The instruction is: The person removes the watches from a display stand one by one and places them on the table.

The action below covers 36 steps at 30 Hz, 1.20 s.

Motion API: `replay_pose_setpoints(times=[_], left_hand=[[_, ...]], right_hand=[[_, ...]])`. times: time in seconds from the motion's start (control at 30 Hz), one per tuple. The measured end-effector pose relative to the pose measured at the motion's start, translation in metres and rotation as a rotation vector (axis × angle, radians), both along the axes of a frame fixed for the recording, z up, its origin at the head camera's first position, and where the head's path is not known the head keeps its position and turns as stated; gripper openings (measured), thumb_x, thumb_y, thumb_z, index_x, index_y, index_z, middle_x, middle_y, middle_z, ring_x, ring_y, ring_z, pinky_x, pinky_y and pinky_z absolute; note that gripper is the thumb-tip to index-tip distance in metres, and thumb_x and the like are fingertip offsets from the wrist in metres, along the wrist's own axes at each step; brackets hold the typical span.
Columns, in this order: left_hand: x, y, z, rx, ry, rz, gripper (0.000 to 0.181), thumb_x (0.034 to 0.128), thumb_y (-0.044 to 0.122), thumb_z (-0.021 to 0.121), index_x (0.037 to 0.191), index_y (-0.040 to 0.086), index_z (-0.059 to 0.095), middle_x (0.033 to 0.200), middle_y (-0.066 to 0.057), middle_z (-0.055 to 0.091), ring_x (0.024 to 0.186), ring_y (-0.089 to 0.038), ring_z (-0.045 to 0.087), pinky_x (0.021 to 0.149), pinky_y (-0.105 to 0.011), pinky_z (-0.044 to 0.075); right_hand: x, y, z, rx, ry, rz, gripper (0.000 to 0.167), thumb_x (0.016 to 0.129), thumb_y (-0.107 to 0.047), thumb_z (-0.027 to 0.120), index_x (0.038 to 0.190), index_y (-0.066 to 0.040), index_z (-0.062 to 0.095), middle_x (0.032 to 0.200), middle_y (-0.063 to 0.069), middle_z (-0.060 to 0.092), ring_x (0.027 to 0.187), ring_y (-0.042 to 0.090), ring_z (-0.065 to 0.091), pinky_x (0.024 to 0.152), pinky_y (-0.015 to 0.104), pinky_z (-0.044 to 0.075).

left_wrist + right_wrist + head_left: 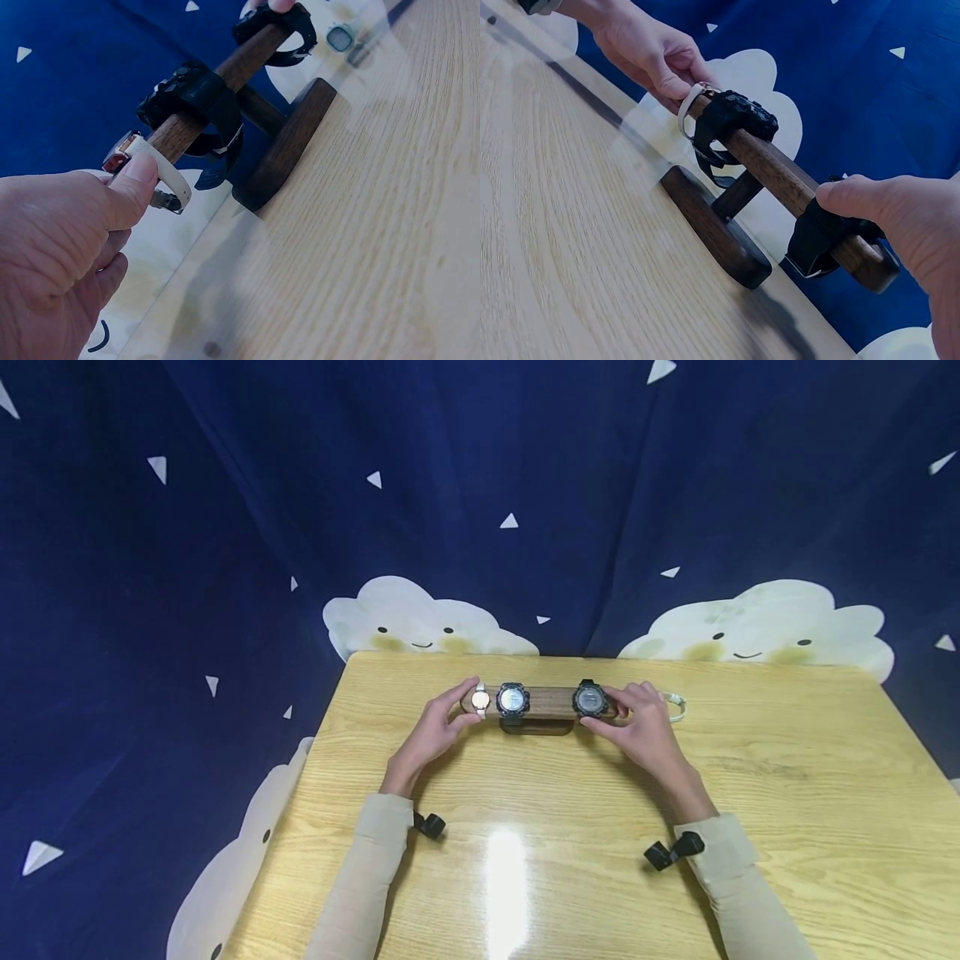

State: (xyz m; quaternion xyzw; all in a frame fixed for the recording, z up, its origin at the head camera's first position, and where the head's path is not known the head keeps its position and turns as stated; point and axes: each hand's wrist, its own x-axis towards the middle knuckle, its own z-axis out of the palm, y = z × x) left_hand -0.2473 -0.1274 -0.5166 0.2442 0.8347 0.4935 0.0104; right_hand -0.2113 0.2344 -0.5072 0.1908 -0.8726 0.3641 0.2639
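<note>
A dark wooden stand [551, 702] holds three watches on its horizontal bar. My left hand [437, 727] pinches the small white-strapped watch [481, 699] at the bar's left end; in the left wrist view the thumb lies on its strap [174, 180]. Beside it sits a black watch [513, 699], which neither hand touches. Toward the right end, my right hand [647, 732] grips another black watch [589, 699] between thumb and fingers; in the right wrist view the thumb presses its strap [814, 236], and the bar's end sticks out past it.
A pale-strapped watch [677, 706] lies on the wooden table [570, 860] just right of my right hand. The stand's base [716, 232] rests on the table near its back edge. Behind hangs a dark blue curtain [450, 460] with clouds and white triangles.
</note>
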Motion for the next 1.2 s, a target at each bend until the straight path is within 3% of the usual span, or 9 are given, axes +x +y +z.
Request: replay_pose_setpoints(times=[0.43,0.87,1.2], left_hand=[[0.0,0.0,0.001,0.011,0.001,-0.003,0.067,0.0962,0.008,0.071,0.158,0.006,0.044,0.161,-0.014,0.045,0.152,-0.029,0.039,0.126,-0.041,0.03],[-0.001,0.0,0.001,0.008,-0.015,-0.001,0.068,0.0968,0.01,0.071,0.159,0.009,0.044,0.162,-0.011,0.044,0.152,-0.027,0.038,0.126,-0.041,0.029],[0.0,0.0,0.001,-0.004,-0.021,-0.002,0.068,0.0969,0.01,0.07,0.159,0.007,0.042,0.163,-0.012,0.042,0.153,-0.028,0.036,0.127,-0.041,0.028]], right_hand=[[-0.002,0.007,0.0,0.005,0.006,-0.003,0.051,0.06,-0.015,0.102,0.1,0.004,0.078,0.069,0.006,0.05,0.077,0.019,0.037,0.074,0.035,0.026],[0.0,0.012,0.006,0.011,-0.051,-0.021,0.052,0.063,-0.016,0.102,0.104,0.003,0.078,0.07,0.004,0.046,0.078,0.019,0.036,0.074,0.035,0.026],[0.001,0.017,0.007,0.016,-0.073,-0.041,0.052,0.061,-0.015,0.103,0.103,0.003,0.078,0.07,0.011,0.051,0.078,0.019,0.037,0.072,0.036,0.024]])
